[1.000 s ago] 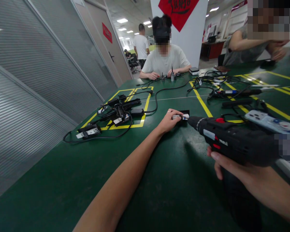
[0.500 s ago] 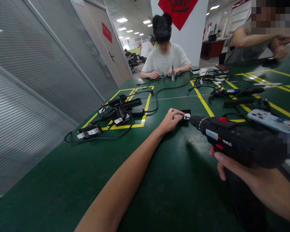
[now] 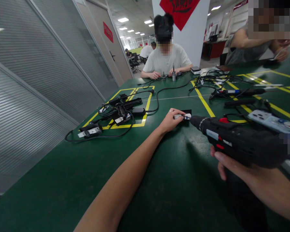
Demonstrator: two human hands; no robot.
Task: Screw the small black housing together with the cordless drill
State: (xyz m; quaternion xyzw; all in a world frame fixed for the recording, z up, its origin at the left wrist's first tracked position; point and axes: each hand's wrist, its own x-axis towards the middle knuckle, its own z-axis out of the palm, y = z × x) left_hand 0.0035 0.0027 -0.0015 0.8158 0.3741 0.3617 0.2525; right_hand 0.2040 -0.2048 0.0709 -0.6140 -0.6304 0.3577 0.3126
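Note:
My right hand [image 3: 232, 164] is wrapped round the grip of a black cordless drill [image 3: 239, 140] with red switches. The drill points left, and its chuck end lies close by a small white-and-grey piece [image 3: 188, 116]; whether a bit touches that piece I cannot tell. My left hand [image 3: 172, 120] presses the piece down with its fingers, at its left side. Behind and under the piece is a flat black part [image 3: 188, 111] on the green table [image 3: 178, 180]. The hand hides some of both.
Black adapters and cables [image 3: 122, 111] lie in a yellow-taped box at left. More cables [image 3: 219, 79], a soldering iron [image 3: 236, 92] and a pale power strip [image 3: 273, 120] are at right. Across the table sits a person in a white shirt [image 3: 165, 61]; another person [image 3: 248, 48] is at far right.
The whole view has shifted very slightly. Both hands, the drill and the small piece keep the same places relative to one another.

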